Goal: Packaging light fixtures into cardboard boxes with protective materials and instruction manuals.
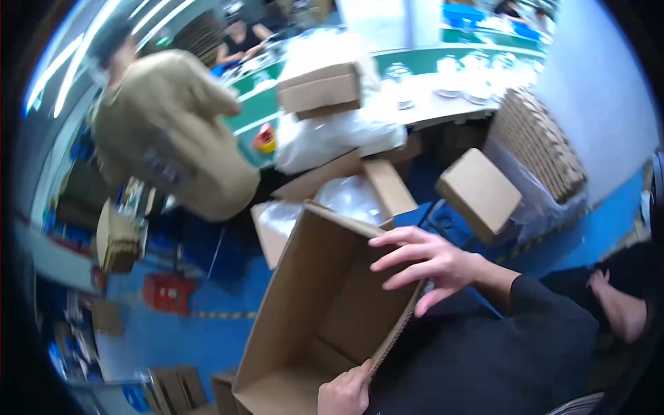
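Observation:
A brown cardboard box (277, 304) stands tilted before me, its open top facing up so its bare inner walls and bottom show. Its near edge leans against my dark shirt. At the lower edge of the view, my left hand (344, 393) is closed over the box's rim, fingers partly hidden. My right hand (432, 266) hovers at the upper right corner of the box, fingers stretched out and spread over the opening, thumb apart beside the rim. Whether the right fingers touch the cardboard I cannot tell.
Behind the box sits an open carton (391, 187) with clear plastic bags. A closed carton (481, 194) stands to the right, near stacked cardboard dividers (543, 142). A person in a tan shirt (173, 131) is at the left by a bench with clear glass jars (477, 76). A red stool (166, 293) is on the floor.

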Demonstrator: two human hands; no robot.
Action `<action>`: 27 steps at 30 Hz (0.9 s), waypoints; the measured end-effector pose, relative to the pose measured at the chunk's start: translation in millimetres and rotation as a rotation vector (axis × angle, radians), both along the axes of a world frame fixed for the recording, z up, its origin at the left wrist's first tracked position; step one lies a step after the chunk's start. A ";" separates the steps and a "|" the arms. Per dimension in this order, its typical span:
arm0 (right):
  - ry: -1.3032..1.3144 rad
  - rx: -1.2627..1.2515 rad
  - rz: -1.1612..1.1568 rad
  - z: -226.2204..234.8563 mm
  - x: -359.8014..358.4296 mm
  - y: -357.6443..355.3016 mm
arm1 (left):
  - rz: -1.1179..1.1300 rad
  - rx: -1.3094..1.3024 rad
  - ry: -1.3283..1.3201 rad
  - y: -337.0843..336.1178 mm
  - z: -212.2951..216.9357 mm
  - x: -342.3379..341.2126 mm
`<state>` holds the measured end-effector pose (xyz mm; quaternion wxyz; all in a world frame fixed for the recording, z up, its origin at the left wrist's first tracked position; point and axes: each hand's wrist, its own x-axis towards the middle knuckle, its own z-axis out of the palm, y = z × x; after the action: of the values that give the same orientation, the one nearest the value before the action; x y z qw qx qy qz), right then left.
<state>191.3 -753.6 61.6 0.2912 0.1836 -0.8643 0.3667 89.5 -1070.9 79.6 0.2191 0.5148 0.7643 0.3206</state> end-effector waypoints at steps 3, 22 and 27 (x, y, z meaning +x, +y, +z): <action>0.142 -0.014 -0.378 9.4 115.5 55.1 | -0.470 -0.102 0.108 89.7 4.8 13.4; 0.183 -0.255 -1.168 3.8 437.4 57.2 | -1.844 -0.190 0.514 499.4 25.2 161.9; 0.207 -0.156 -1.136 11.7 433.5 64.2 | -1.959 -0.073 0.227 542.8 52.3 164.8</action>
<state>624.9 -689.3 73.3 0.5379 -0.2959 -0.7647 0.1958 254.4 -528.1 131.9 0.3290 0.9408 0.0262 -0.0775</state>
